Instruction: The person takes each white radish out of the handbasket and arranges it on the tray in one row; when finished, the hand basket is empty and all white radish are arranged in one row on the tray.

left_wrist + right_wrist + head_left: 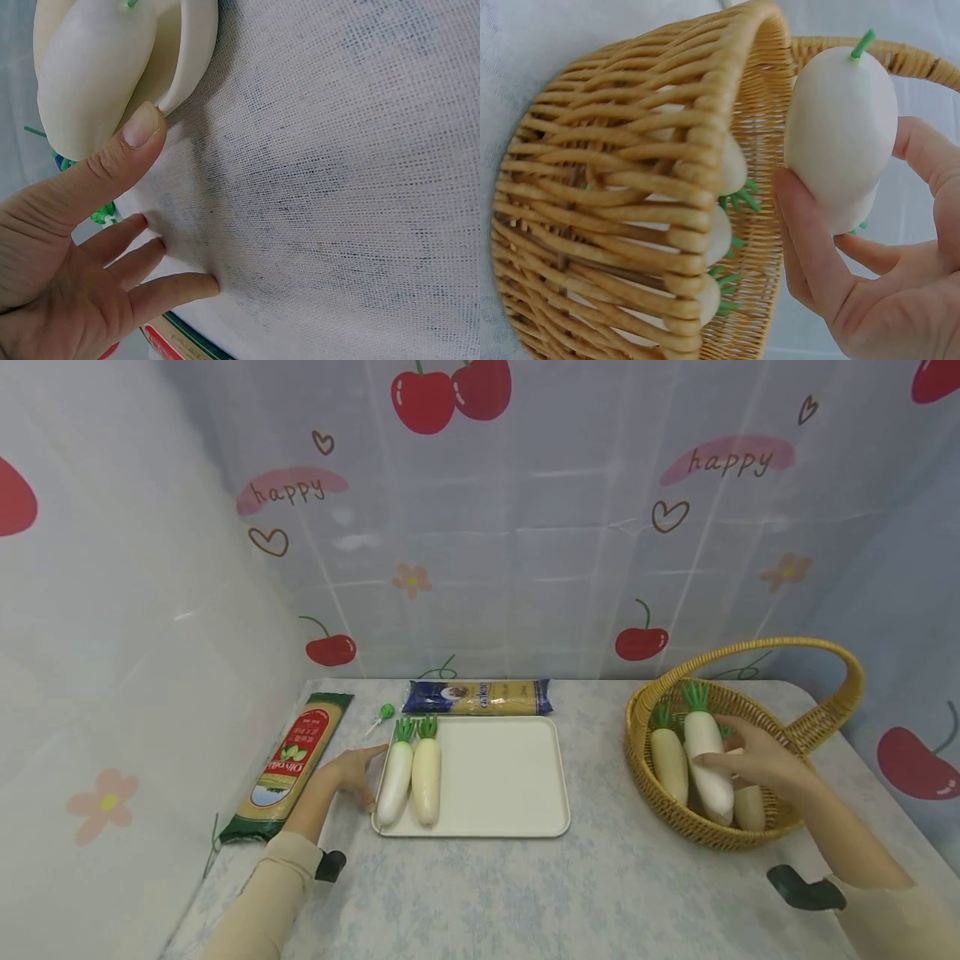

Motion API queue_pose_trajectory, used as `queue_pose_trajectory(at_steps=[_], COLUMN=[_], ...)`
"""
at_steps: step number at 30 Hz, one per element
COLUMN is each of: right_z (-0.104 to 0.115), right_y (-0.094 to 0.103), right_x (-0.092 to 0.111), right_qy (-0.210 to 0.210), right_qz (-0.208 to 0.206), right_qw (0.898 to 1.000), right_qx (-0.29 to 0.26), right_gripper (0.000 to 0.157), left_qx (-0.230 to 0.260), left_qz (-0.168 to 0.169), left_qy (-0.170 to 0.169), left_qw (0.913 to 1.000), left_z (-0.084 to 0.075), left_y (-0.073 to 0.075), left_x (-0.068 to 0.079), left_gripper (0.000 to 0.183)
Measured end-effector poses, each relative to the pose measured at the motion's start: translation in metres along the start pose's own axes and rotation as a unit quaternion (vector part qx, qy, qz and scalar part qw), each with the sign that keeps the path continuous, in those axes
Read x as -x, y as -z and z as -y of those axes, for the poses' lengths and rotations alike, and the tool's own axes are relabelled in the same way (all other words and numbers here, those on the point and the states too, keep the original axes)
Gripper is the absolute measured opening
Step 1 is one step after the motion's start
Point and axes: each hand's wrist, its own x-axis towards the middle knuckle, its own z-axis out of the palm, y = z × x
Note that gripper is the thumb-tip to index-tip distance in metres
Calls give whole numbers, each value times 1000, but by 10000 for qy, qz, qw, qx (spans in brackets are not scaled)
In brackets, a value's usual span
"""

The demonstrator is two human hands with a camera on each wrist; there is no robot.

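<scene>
My right hand point(761, 764) grips a white radish point(703, 743) with green leaf stubs between thumb and fingers. In the right wrist view that radish point(840, 127) is raised past the rim of the wicker basket point(705, 161). Other radishes point(670, 764) lie inside the basket, partly hidden by its wall and my hand. My left hand point(348, 772) is beside the left edge of a cream tray point(495, 777), fingers spread, thumb at the tray's edge in the left wrist view. On the tray's left side lie a white radish point(394, 785) and a yellower radish point(426, 785), side by side.
Behind the tray lies a blue and yellow pasta packet point(480, 697). A green and tan packet point(288, 768) lies slantwise at the left, near a green lollipop point(386, 711). The basket's tall handle point(840, 693) arches over its right side. A printed curtain point(487, 543) hangs behind the table.
</scene>
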Motion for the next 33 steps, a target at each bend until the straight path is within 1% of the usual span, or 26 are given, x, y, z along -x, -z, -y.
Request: queue_pose_trajectory(at_steps=[3,7,13,16,24,28,33], right_z=[3,6,12,15,19,21,27], right_y=[0,0,-1,-3,-15,-22,-28], right_x=[5,12,23,29,46,53,61], right_qy=[48,112,347,372,460,398,471], right_qz=[-35,-97,-191,-205,-209,-244,-261], right_qw=[10000,9999,9991,9990,9986,9984,9972], right_qx=[-42,43,119,130,-181,-328,-518], right_gripper=[94,94,89,89,85,87,87], left_qx=[15,-37,-96,-102,-97,-93,-85], left_qz=[23,28,30,31,33,18,29], left_qy=[9,-26,-41,-63,8,39,17], left_qw=[10000,10000,9999,9999,9999,9999,10000], left_z=[0,0,0,-1,0,0,-2], left_y=[0,1,1,1,1,1,1], left_x=[0,0,0,0,-1,-2,-1], left_gripper=[114,114,115,114,115,114,114])
